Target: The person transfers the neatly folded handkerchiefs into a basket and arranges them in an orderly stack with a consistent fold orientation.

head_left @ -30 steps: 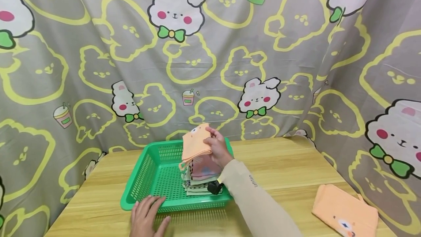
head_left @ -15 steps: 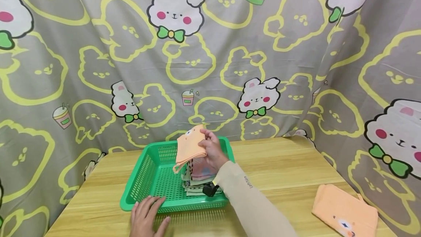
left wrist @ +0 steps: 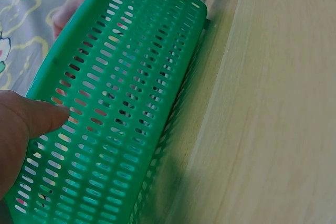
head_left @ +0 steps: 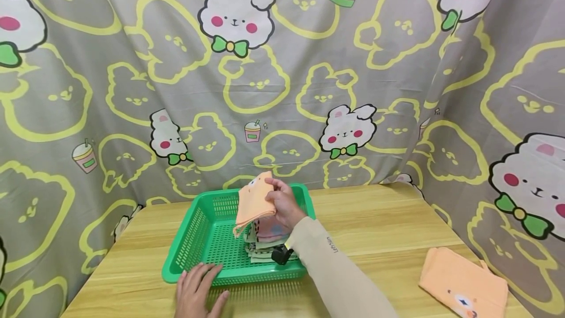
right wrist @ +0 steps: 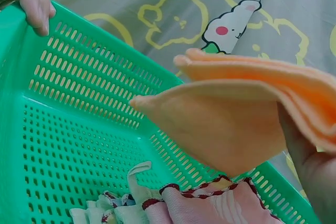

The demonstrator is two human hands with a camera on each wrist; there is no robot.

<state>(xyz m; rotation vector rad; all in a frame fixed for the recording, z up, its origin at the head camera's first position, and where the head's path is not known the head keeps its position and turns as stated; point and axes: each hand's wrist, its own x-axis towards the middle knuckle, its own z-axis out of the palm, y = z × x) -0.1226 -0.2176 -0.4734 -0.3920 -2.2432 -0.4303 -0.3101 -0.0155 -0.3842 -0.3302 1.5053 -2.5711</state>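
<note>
My right hand [head_left: 287, 205] pinches a folded orange towel [head_left: 256, 200] with a printed face and a hanging loop. It holds this towel in the air above a green plastic basket [head_left: 247, 276]. Beneath it, a stack of folded towels stands in the basket's right part, a pink towel [right wrist: 210, 205] on top and pale green ones below. At the basket's front left, my left hand [head_left: 196, 288] grips the rim. Its thumb [left wrist: 44, 119] lies on the outer wall, and its fingertips [right wrist: 41, 19] hook over the rim inside.
Another folded orange towel [head_left: 463, 281] lies on the wooden table [head_left: 379, 225] at the front right. A patterned curtain [head_left: 282, 77] rises behind the table and along both sides. A small black device [head_left: 281, 255] sits at my right wrist.
My right hand has moved a little left with the orange towel, then slightly down, tilting it. My left hand and the basket have stayed in place.
</note>
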